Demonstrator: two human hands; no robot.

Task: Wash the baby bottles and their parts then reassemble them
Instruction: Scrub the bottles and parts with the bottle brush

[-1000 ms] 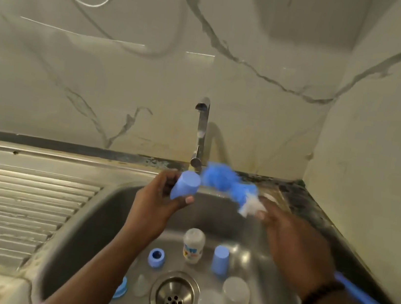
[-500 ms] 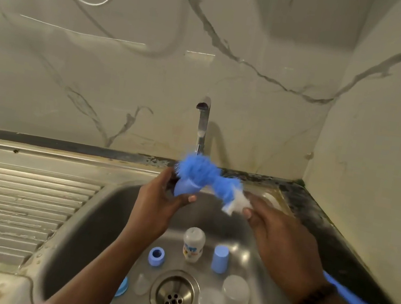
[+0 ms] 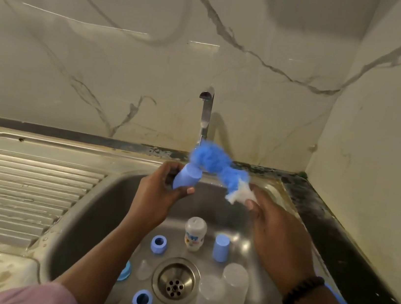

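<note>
Since 1.0 s earlier, bottle brush (image 3: 218,164) bristles had shifted toward the blue cap (image 3: 187,177), gripped in the left hand (image 3: 160,192) above the sink (image 3: 99,204). Right hand (image 3: 277,237) clenched the brush shaft. Cap judged light, rigid, wet-slippery; hold its sides.

Bottles (image 3: 222,294) and rings (image 3: 158,244) stand in the sink (image 3: 87,216) around the drain (image 3: 175,281); drainboard (image 3: 16,190) lies left

Above the drain (image 3: 176,280), the left hand (image 3: 160,195) grips a blue cap (image 3: 187,177); the right hand (image 3: 277,237) holds the bent blue brush (image 3: 218,166) — bottles (image 3: 221,299) and rings (image 3: 158,244) stand around the drain.
</note>
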